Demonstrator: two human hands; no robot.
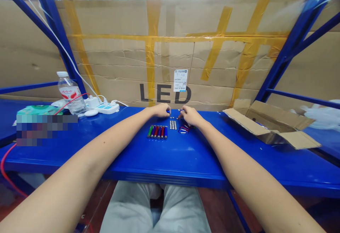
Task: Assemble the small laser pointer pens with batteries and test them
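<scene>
My left hand (162, 110) is closed at the far middle of the table, with a small blue piece showing at its fingertips; its full shape is hidden. Across from it, my right hand (190, 115) is closed in a pinch, and a tiny, light-coloured thing at its fingers is too small to name. Small silver button cells (173, 125) lie in a grid between and just below the hands. To their left is a row of slim metallic tubes (157, 132) in green, purple, red and blue. Red and blue carabiner clips (183, 130) lie under my right wrist.
On the blue table (170, 158), an open cardboard box (273, 134) stands at the right. A water bottle (71, 95), a white power strip (107, 108) with cables and a green tissue pack (37, 110) are at the left. Large taped cardboard (119, 59) walls the back.
</scene>
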